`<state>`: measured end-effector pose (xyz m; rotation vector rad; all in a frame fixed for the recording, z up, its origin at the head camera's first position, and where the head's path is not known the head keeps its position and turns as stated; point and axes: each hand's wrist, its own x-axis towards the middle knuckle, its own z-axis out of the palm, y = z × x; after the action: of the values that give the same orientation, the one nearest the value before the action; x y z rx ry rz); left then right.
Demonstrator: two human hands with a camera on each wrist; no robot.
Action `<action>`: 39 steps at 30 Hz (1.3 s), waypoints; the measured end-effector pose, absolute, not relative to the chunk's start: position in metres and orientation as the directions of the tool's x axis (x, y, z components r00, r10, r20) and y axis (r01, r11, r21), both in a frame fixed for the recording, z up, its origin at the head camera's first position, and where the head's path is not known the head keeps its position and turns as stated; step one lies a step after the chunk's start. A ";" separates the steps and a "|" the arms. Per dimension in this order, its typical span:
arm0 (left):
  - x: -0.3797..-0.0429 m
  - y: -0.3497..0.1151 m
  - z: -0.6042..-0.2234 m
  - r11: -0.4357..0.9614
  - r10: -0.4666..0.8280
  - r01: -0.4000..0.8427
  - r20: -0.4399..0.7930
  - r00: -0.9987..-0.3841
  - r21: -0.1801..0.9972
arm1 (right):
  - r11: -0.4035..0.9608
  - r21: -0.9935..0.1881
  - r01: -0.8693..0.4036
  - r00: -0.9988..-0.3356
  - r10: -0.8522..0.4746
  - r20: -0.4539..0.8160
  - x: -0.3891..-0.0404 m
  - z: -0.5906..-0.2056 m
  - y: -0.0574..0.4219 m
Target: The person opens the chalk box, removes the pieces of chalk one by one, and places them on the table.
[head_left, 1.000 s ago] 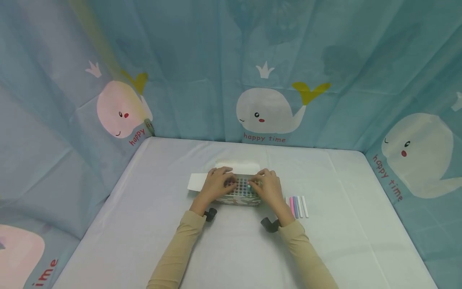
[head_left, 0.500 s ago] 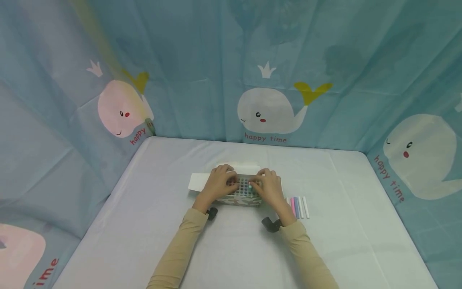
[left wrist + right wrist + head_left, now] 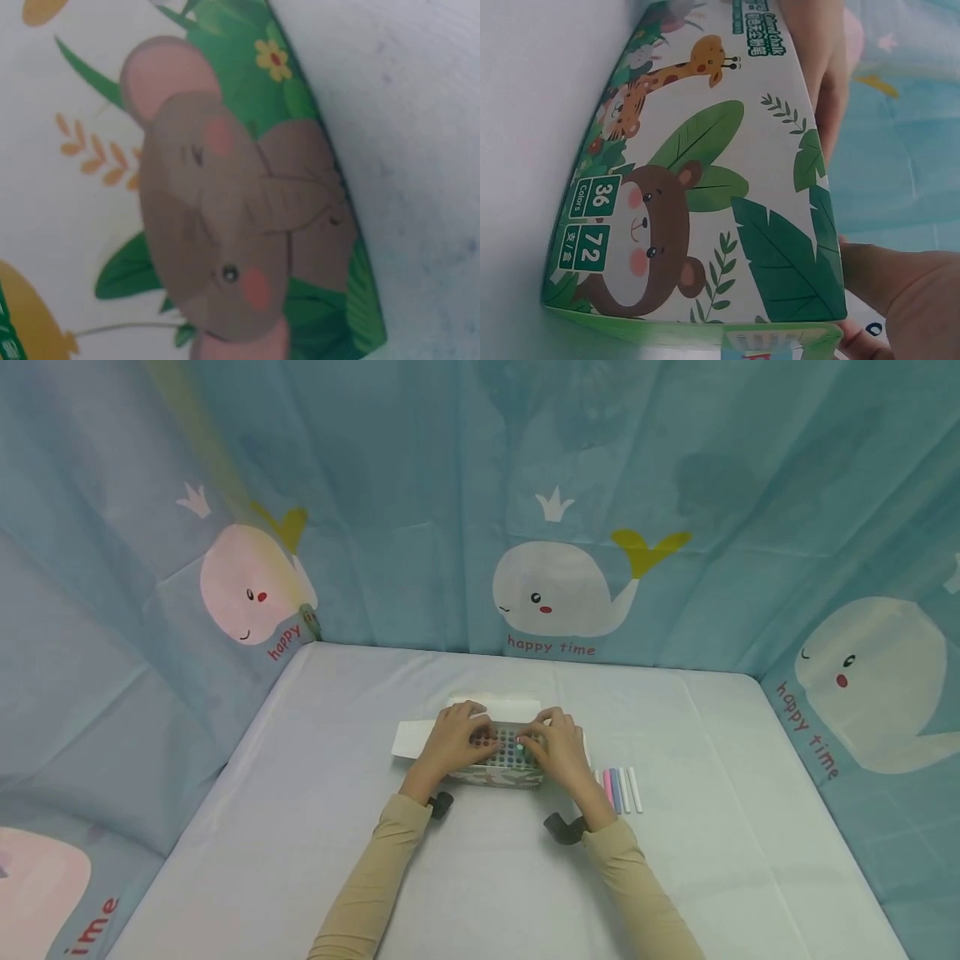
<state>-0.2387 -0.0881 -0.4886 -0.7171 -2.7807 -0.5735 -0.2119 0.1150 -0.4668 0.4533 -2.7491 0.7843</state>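
A box of coloured chalk (image 3: 497, 777), its lid flaps folded back, lies in the middle of the table with chalk ends (image 3: 507, 752) in rows. My left hand (image 3: 453, 739) is over the left part of the box, thumb above the rows and fingers bent toward the far side; I cannot tell whether it grips a piece. My right hand (image 3: 561, 747) is over the right part, thumb and forefinger pinching a chalk stick (image 3: 521, 746) with a teal end. In the right wrist view the printed front (image 3: 705, 180) shows animals and leaves, and the right thumb (image 3: 907, 292) is beside it.
Several chalk sticks (image 3: 620, 790), pink, blue and white, lie side by side right of the box. White flaps extend at the left (image 3: 411, 739) and back (image 3: 502, 702). A whale-print curtain (image 3: 420, 527) surrounds the white table (image 3: 300, 827).
My left hand has shifted very slightly right and away from me over the rows. The right hand stays nearly still at its chalk, and the box keeps its place.
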 end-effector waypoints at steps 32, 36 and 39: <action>-0.237 -0.090 -0.487 0.795 0.436 0.503 0.258 -0.862 0.339 | 0.499 -0.755 -0.426 -0.845 0.080 0.529 -0.242 -0.515 0.153; -0.237 -0.090 -0.487 0.784 0.437 0.511 0.272 -0.857 0.352 | 0.530 -0.717 -0.453 -0.804 0.104 0.586 -0.268 -0.564 0.170; -0.237 -0.090 -0.487 0.781 0.437 0.514 0.278 -0.856 0.355 | 0.486 -0.742 -0.461 -0.814 0.100 0.572 -0.264 -0.558 0.174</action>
<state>-0.2371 -0.0897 -0.4871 -0.7521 -2.7918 -0.6344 -0.2637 0.1743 -0.5579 0.2969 -2.1781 1.3238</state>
